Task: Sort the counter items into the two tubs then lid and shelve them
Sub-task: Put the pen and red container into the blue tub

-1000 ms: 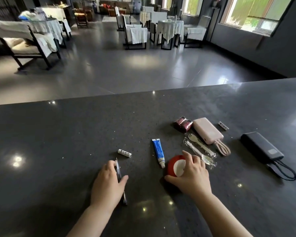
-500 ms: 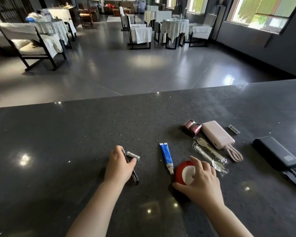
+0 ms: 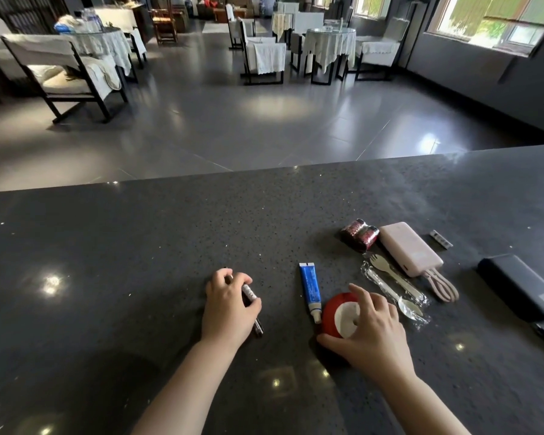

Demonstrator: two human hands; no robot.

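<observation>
Gripping two slim items at once, the left hand (image 3: 228, 306) curls its fingers over a dark pen (image 3: 258, 328) and a small white cylinder (image 3: 248, 291), both lying against the dark speckled counter (image 3: 107, 277); the pen's lower end shows below the thumb. The right hand (image 3: 372, 332) rests on a red round object with a white centre (image 3: 339, 315), thumb at its near edge and fingers spread and bent over its top, so it cups the object without lifting it clear of the counter. The two hands lie apart, with bare counter between them.

Just left of the red object, touching or almost touching it at the cap end, lies a blue tube (image 3: 310, 287), cap toward the person. To the right of the hand lies wrapped cutlery (image 3: 393, 288), a fork and spoon in clear film. Beyond it, a pink power bank (image 3: 410, 248) lies with its looped pink cable (image 3: 442, 285) at the near end. A pair of red glittery rolls (image 3: 360, 235) sits just beside the power bank's far left corner. A small grey strip (image 3: 441, 239) lies to the right of the power bank, apart from it. A black power bank (image 3: 522, 285) lies near the right edge of view. No tubs appear in view.

Beyond the counter's far edge, a tiled floor (image 3: 233, 120) carries cloth-covered tables and chairs (image 3: 327, 48).
</observation>
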